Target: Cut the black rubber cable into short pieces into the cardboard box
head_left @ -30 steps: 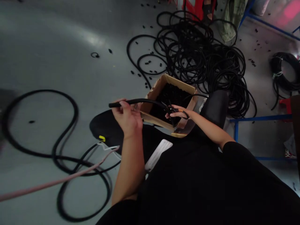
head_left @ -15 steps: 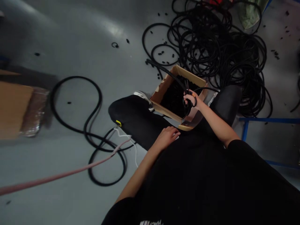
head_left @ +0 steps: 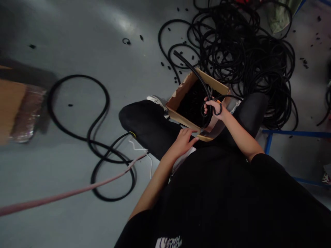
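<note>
My right hand (head_left: 215,105) is closed over the box, holding scissors (head_left: 220,109) with black loop handles and a bit of orange. A thick black hose (head_left: 190,66) runs through or beside the same hand, its free end sticking out over the far left of the box; whether the fingers grip it too is hard to tell. Beneath is a small cardboard box (head_left: 178,120) between my legs, filled with short black pieces (head_left: 190,105). My left hand (head_left: 183,141) is open, fingers stretched toward the box's near edge, with nothing visible in it.
A big tangle of black hose (head_left: 248,51) lies beyond the box. Loose hose loops (head_left: 107,100) and a pinkish tube (head_left: 77,190) cross the floor at left. A larger carton (head_left: 11,106) stands far left, a blue metal frame (head_left: 297,132) at right. Small black bits are scattered about.
My left hand has lifted off my lap and moved forward to the box's near edge, its fingers extending. The hose's free end has swung upward; my right hand has shifted slightly right.
</note>
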`<state>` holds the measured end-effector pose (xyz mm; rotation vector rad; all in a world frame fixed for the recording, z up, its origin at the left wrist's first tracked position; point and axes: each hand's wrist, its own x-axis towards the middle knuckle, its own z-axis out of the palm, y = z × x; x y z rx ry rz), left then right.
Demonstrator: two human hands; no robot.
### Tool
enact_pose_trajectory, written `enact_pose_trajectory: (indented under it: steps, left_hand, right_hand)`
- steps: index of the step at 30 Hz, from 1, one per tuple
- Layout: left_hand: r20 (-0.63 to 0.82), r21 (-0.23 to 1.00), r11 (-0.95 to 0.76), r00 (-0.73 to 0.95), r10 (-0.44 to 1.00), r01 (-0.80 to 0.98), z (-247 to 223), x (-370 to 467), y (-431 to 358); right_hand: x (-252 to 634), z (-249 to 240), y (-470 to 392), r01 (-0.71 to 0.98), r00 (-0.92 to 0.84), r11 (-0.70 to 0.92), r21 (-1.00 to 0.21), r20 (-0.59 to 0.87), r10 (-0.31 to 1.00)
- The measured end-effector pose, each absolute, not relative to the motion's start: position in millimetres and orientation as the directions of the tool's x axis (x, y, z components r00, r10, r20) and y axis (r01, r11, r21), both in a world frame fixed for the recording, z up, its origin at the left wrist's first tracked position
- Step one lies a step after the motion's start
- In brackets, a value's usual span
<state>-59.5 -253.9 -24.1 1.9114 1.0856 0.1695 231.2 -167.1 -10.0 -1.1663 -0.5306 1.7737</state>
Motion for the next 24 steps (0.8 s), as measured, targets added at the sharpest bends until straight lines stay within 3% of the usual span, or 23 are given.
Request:
enact_pose_trajectory:
  steps: [6, 10, 12, 14, 19, 22, 24]
  left_hand:
    - [-0.282, 0.839, -0.193, 0.712, 0.643, 0.508, -31.5, 24.9, -201.0]
    - [-0.33, 0.928, 0.035, 0.774, 0.541, 0.371, -21.9, 33.2, -202.5]
    - [-0.298, 0.953, 0.178, 0.857, 0.421, 0.244, -11.0, 20.9, -208.5]
    - [-0.257, 0.938, 0.319, 0.885, 0.389, 0.132, -0.7, 5.7, -215.3]
    - [-0.196, 0.785, 0.604, 0.872, 0.449, -0.135, 11.7, -24.8, -226.0]
    - [-0.167, 0.758, 0.608, 0.831, 0.531, -0.236, 19.4, -35.6, -221.7]
    - [-0.152, 0.756, 0.558, 0.736, 0.66, -0.343, 27.5, -39.6, -213.7]
  right_hand:
    - [209.9, 22.1, -217.5, -0.644, -0.04, -0.387, -0.66, -0.476, 0.878]
    - [215.7, 26.6, -234.3, -0.623, 0.0, -0.341, -0.704, -0.436, 0.9]
    - [222.8, 27.8, -235.4, -0.597, -0.012, -0.318, -0.736, -0.388, 0.922]
    - [227.2, 29.8, -232.4, -0.572, -0.015, -0.299, -0.764, -0.355, 0.935]
    - [218.9, 36.8, -213.6, -0.557, -0.004, -0.26, -0.789, -0.31, 0.951]
    - [206.6, 37.5, -205.4, -0.501, -0.068, -0.241, -0.831, -0.24, 0.968]
    - [195.8, 34.2, -206.4, -0.413, -0.16, -0.256, -0.874, -0.208, 0.965]
